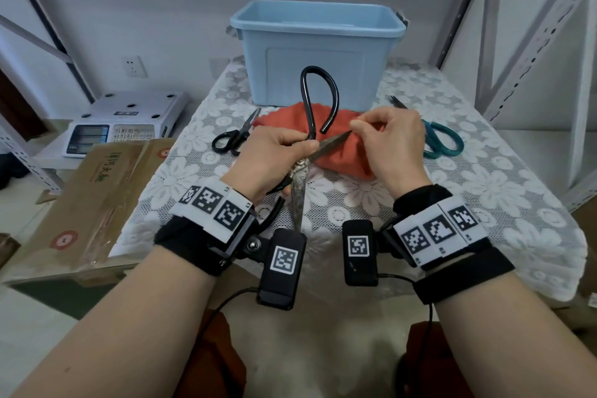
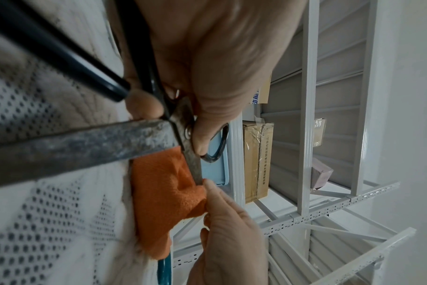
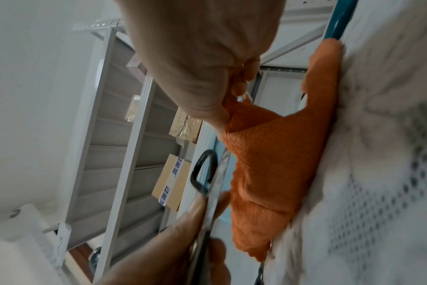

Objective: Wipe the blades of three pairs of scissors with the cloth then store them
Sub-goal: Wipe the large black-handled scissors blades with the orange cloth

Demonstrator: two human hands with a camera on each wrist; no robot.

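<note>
Wiping the first pair: left hand (image 1: pixel 271 158) grips the old scissors (image 1: pixel 302 171) at the pivot, thumb over the joint, blades spread wide, one blade aimed back at the person, the other toward the cloth (image 1: pixel 342 155). Right hand (image 1: pixel 394 142) pinches a fold of cloth at that blade's tip, fingers curled tight. Risk: open edge near the pinching fingers, so a slip along the blade could cut them; the rear blade points at the wrists; loose grip at the pivot could let the blades swing shut. Both wrists hover above mid-bench, palms down. Black scissors (image 1: pixel 234 136) lie toward the left edge, teal scissors (image 1: pixel 442 139) toward the right edge, blue bin (image 1: pixel 318 52) at the far edge. Storing not started, likely.
</note>
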